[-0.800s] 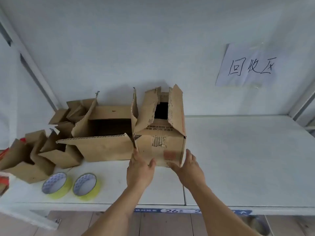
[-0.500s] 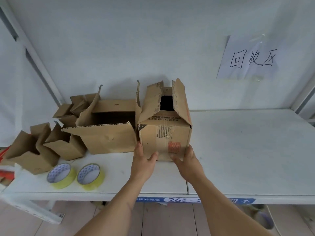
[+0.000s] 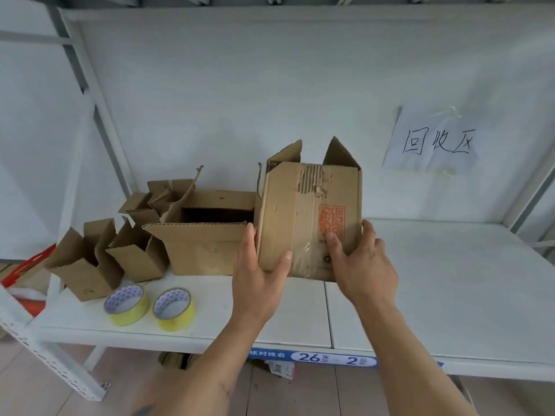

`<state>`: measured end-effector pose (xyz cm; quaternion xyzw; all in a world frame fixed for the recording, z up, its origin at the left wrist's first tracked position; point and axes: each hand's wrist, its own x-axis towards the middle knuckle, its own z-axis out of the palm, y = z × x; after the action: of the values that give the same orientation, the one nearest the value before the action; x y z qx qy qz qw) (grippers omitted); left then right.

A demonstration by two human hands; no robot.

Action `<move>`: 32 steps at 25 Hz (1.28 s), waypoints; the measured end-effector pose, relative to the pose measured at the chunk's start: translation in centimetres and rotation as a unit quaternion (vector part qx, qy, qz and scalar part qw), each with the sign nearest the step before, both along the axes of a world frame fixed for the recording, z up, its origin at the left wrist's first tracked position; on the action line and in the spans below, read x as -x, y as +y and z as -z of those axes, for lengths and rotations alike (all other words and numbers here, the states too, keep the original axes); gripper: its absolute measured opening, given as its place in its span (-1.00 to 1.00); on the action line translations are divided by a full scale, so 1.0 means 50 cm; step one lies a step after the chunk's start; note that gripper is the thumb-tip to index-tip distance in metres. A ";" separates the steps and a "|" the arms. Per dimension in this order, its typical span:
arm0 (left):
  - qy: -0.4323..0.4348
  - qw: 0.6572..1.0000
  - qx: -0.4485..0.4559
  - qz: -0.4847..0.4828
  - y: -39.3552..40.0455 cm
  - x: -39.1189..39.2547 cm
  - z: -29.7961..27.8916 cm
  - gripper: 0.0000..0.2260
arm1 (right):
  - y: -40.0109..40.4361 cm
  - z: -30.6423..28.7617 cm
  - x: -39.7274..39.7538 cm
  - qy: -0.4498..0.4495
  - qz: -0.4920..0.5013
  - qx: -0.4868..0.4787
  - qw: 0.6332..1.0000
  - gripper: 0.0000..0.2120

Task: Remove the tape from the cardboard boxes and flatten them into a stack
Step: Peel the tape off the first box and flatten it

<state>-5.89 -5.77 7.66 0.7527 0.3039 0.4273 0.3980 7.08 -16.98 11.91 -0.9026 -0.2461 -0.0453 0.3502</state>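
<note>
A brown cardboard box (image 3: pixel 303 211) with an orange stamp and a torn patch is lifted and tipped back above the white shelf (image 3: pixel 435 280), its taped underside facing me. Clear tape (image 3: pixel 309 259) runs down that face. My left hand (image 3: pixel 258 274) grips the box's lower left edge, thumb on the front. At the lower right corner my right hand (image 3: pixel 360 262) holds it, fingers on the tape near the stamp. A larger open box (image 3: pixel 204 244) stands just to the left.
Three smaller open cardboard boxes (image 3: pixel 87 262) sit at the shelf's left end. Two yellow tape rolls (image 3: pixel 150 306) lie near the front edge. A handwritten paper sign (image 3: pixel 432 142) is taped to the back wall. The shelf's right half is bare white surface.
The box has been lifted off the shelf and tipped backward, so its taped bottom now faces me. Both hands rose with it and shifted onto its lower corners.
</note>
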 end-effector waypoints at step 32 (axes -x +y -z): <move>0.063 0.760 0.647 -0.020 -0.022 -0.183 0.082 0.14 | 0.145 -0.143 -0.214 0.047 -0.040 0.267 0.962 -0.05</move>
<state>3.27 -6.88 3.56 0.3354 0.5471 0.0883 0.7618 17.78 -9.72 19.04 -0.9538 -0.2686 0.0790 0.1092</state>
